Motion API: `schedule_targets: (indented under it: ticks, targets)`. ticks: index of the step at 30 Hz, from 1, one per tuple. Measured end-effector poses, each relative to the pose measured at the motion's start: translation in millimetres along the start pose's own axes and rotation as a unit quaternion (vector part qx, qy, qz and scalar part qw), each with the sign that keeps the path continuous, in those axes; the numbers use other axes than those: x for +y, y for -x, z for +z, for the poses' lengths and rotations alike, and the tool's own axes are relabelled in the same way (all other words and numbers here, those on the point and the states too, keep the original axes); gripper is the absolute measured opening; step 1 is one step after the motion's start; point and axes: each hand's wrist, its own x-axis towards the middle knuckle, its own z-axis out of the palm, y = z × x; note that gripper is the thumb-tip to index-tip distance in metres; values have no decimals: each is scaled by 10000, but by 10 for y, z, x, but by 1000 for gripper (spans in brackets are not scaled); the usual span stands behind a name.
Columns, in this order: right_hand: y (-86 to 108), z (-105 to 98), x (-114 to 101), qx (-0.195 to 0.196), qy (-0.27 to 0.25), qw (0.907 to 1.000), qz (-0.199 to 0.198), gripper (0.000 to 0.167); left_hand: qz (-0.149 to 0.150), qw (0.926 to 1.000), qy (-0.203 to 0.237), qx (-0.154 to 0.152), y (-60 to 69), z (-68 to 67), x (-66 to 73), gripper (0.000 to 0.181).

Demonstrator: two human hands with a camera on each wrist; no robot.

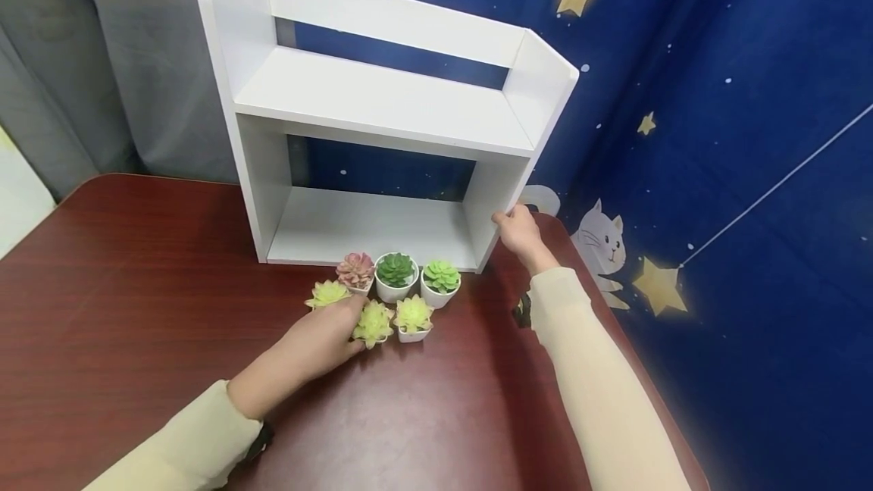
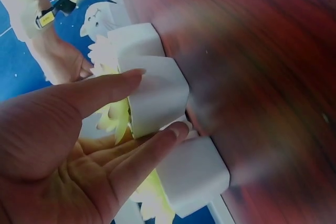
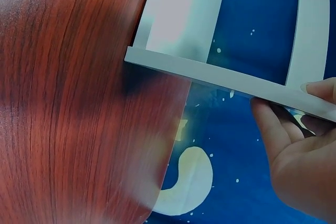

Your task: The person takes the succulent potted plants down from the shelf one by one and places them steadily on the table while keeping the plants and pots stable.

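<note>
A small potted yellow-green succulent (image 1: 373, 323) stands in the front row, and my left hand (image 1: 326, 336) pinches it. In the left wrist view the thumb lies on its white pot (image 2: 160, 98), with the fingers at the pot's other side. Similar succulents flank it, one on the left (image 1: 329, 292) and one on the right (image 1: 413, 314). Behind stand a pink succulent (image 1: 355, 270), a dark green one (image 1: 395, 270) and a bright green one (image 1: 442, 277). My right hand (image 1: 521, 237) grips the right side panel of a white two-tier shelf (image 1: 382, 104), its thumb inside.
The shelf stands upright at the back of a reddish-brown wooden table (image 1: 136, 309), just behind the plants. The table's right edge runs close by the right forearm. A blue curtain (image 1: 771, 211) with stars and a grey curtain (image 1: 164, 59) hang behind.
</note>
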Motion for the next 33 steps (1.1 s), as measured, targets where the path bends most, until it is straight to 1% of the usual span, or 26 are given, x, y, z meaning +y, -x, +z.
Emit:
schedule_targets:
  ticks: [5,7,10,15,18,25,28,31,33]
  targets:
    - [6,-3,7,19,12,10000,5,51,-350,9993,76,-87,-83,0,46,36]
    - [3,0,15,28,3,10000,-4,51,-355,9993,36,-97,-109,-5,53,34]
    - [-1,2,28,41,-5,10000,-11,52,-406,9991,40,-150,-147,-20,51,34]
    - [-15,5,46,38,2,10000,-36,53,-665,9973,62,-318,-201,-58,23,38]
    - [-21,9,55,43,-6,10000,-30,53,-707,9968,79,-367,-221,-65,9,39]
    - [-25,15,61,56,-16,10000,-62,52,-852,9958,91,-329,-235,-48,8,37]
    - [-34,17,65,54,87,9999,-93,51,-882,9957,111,-270,-225,-38,12,37]
    - [-38,17,64,39,170,9998,-133,50,-838,9963,147,-147,-200,-32,12,41]
    - [-40,19,62,28,176,9997,-165,50,-750,9971,141,-15,-175,-32,8,48]
